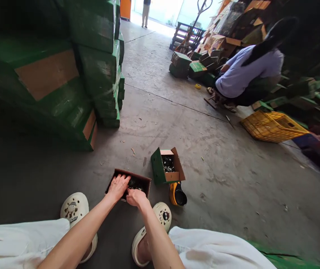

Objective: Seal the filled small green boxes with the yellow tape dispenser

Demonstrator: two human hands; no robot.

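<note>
Where our hands dip: into the open box [145, 182], brown-walled, set on the floor [218, 201] ahead of our cream clogs [82, 201] and roughly between them.
Left hand: our left hand [117, 186] lies back up over the box's left part, fingers partly extended and a little apart, tips down inside; we cannot tell whether they grip anything.
Right hand: our right hand [136, 197] sits at the near side, just beside the left, fingers curled inward; the tips are hidden, so any hold is beyond our reading.
Box contents: dark, glossy pieces [136, 183] show ahead of the right hand, too shadowed for us to name.
Second box: ahead and right of our right hand, a green box [157, 169] stands with flaps up, dark shiny packs [168, 162] inside.
Yellow-and-black object: right of our right hand, a rounded object [172, 194] with a dark hollow rests near the green box.
Carton stacks: ahead and left of our hands, green cartons [98, 63] rise in columns.
Co-worker: far ahead and right, a person in a pale top [251, 69] sits low near a yellow crate [263, 125].
</note>
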